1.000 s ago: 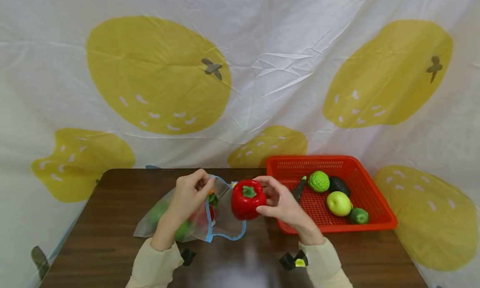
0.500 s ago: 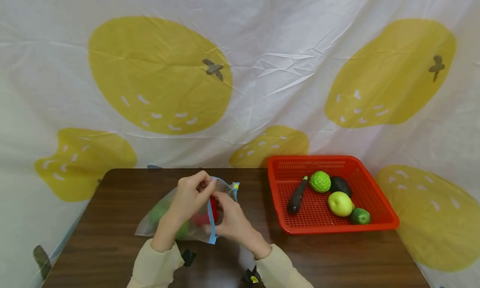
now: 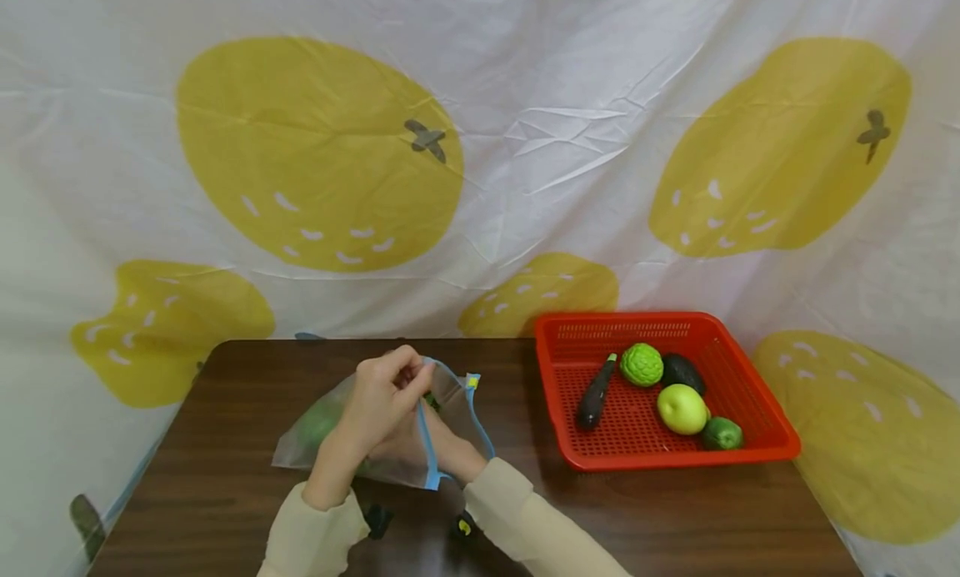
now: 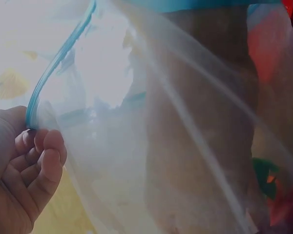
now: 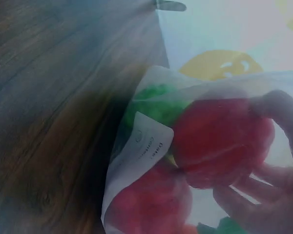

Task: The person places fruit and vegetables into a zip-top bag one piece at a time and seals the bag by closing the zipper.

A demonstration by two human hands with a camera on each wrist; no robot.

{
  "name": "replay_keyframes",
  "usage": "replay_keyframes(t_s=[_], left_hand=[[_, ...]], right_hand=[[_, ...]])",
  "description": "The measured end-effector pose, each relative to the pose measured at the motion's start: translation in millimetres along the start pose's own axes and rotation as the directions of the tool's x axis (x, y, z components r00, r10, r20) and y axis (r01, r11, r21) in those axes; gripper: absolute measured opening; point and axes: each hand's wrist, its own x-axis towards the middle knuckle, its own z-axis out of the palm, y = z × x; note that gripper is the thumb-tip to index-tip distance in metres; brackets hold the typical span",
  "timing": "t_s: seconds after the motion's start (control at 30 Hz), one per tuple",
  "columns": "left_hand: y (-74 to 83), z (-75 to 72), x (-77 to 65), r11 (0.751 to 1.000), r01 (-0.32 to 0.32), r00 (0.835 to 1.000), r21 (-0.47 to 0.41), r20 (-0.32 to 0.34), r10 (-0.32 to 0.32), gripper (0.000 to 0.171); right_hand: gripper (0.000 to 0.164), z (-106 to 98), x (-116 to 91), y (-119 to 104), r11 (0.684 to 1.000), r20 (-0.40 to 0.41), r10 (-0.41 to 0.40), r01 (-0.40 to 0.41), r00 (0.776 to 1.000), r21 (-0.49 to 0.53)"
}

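Observation:
My left hand [image 3: 381,398] pinches the blue-edged mouth of a see-through zip bag [image 3: 296,450], which lies on its side. The left wrist view shows thumb and fingertips of this hand [image 4: 31,168] closed on the end of the blue strip [image 4: 58,63]. Through the mouth, my right hand [image 3: 441,445] reaches inside, its fingers covered by the bag and the left hand in the head view. In the right wrist view it [image 5: 276,192] holds a red bell pepper [image 5: 222,141], thumb and fingers round its side. Another red item [image 5: 151,200] and a green one [image 5: 158,102] lie beside it.
A red plastic basket [image 3: 558,439] stands at the right of the dark wooden table [image 3: 225,410]. Inside are a dark eggplant [image 3: 596,393], a bumpy green fruit [image 3: 641,364], an avocado [image 3: 682,373], a yellow-green apple [image 3: 681,408] and a small green fruit [image 3: 722,434].
My right hand has carried the red bell pepper leftward from beside the basket through the bag's mouth and deeper inside. The left hand has kept its pinch on the bag's edge.

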Motion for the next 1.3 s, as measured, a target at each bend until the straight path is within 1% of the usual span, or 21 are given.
replay_keyframes(t_s=[0.13,0.2,0.27,0.37,0.43,0.5,0.53,0.6,0.63,0.67,0.7,0.73,0.8,0.87,0.9,0.97,1.07,1.13,1.23,1.3], left_hand=[[0.6,-0.7,0.7,1.0,0.003,1.0,-0.001,-0.019,-0.003,0.024],[0.8,-1.1,0.8,1.0,0.006,1.0,-0.003,-0.029,-0.007,0.025],[0.9,-1.5,0.9,1.0,0.009,0.999,0.001,-0.044,-0.009,0.026],[0.8,-1.7,1.0,1.0,0.023,0.998,0.006,-0.065,-0.022,0.026],[0.8,-1.7,1.1,0.999,0.037,0.996,0.009,-0.076,-0.036,0.025],[1.2,-1.8,1.4,0.999,0.047,0.995,0.007,-0.084,-0.046,0.025],[1.4,-1.8,1.6,0.999,0.05,0.995,0.006,-0.087,-0.049,0.025],[1.7,-1.9,1.8,0.999,0.05,0.994,0.002,-0.093,-0.05,0.025],[1.8,-1.9,2.0,0.999,0.05,0.994,0.001,-0.095,-0.049,0.025],[1.9,-1.9,2.1,0.999,0.048,0.994,0.0,-0.097,-0.048,0.025],[1.8,-1.9,2.1,0.999,0.049,0.994,-0.002,-0.099,-0.049,0.025],[1.8,-1.8,2.0,0.999,0.049,0.994,-0.003,-0.098,-0.049,0.025],[1.7,-1.7,1.9,0.999,0.051,0.994,-0.01,-0.096,-0.052,0.025],[1.4,-2.1,1.3,0.998,0.056,0.994,-0.013,-0.092,-0.057,0.025],[1.2,-2.2,1.1,0.998,0.058,0.994,-0.015,-0.09,-0.059,0.025],[0.5,-2.3,0.7,0.998,0.059,0.994,-0.019,-0.089,-0.06,0.025],[-0.9,-2.0,-0.1,0.998,0.063,0.995,-0.019,-0.082,-0.064,0.025],[-1.1,-2.1,-0.3,0.998,0.064,0.995,-0.02,-0.08,-0.065,0.025],[-0.3,-2.5,-0.3,0.998,0.064,0.995,-0.021,-0.081,-0.066,0.025],[0.3,-2.7,-0.3,0.998,0.061,0.995,-0.021,-0.083,-0.062,0.025]], right_hand=[[0.025,3.2,3.4,6.1,0.999,0.06,0.025,-0.026,0.998,0.023],[0.021,1.9,0.1,10.2,0.997,0.093,0.035,-0.041,0.995,0.067],[0.016,-3.0,-7.7,13.0,0.989,0.112,0.053,-0.067,0.992,0.129],[0.028,-19.9,-25.4,13.0,0.974,0.135,0.061,-0.088,0.989,0.209],[0.033,-36.5,-39.6,10.7,0.95,0.159,0.075,-0.119,0.984,0.288],[0.026,-56.0,-53.8,8.9,0.933,0.174,0.086,-0.141,0.981,0.331],[0.023,-65.9,-61.0,8.7,0.927,0.159,0.098,-0.148,0.982,0.344],[0.019,-85.4,-74.8,10.1,0.9,0.098,0.164,-0.189,0.982,0.392],[0.017,-95.3,-81.0,12.3,0.897,0.042,0.203,-0.203,0.978,0.392],[0.017,-105.4,-86.7,14.7,0.891,-0.021,0.249,-0.221,0.968,0.398],[0.017,-115.2,-92.1,18.1,0.881,-0.09,0.301,-0.241,0.949,0.407],[0.018,-125.0,-97.2,21.7,0.87,-0.157,0.354,-0.263,0.922,0.416],[0.023,-144.2,-106.0,31.0,0.844,-0.256,0.453,-0.319,0.854,0.431],[0.026,-161.9,-112.1,39.5,0.817,-0.313,0.53,-0.377,0.788,0.436],[0.028,-169.7,-114.4,43.9,0.806,-0.331,0.561,-0.408,0.759,0.429],[0.031,-183.8,-117.4,52.4,0.781,-0.35,0.611,-0.467,0.71,0.414],[0.034,-201.4,-117.4,66.3,0.734,-0.37,0.678,-0.564,0.635,0.378],[0.033,-210.6,-115.2,75.9,0.701,-0.381,0.713,-0.613,0.589,0.364],[0.031,-220.8,-111.1,88.4,0.652,-0.392,0.753,-0.68,0.528,0.337],[0.031,-224.1,-109.7,96.6,0.625,-0.394,0.772,-0.708,0.498,0.328]])
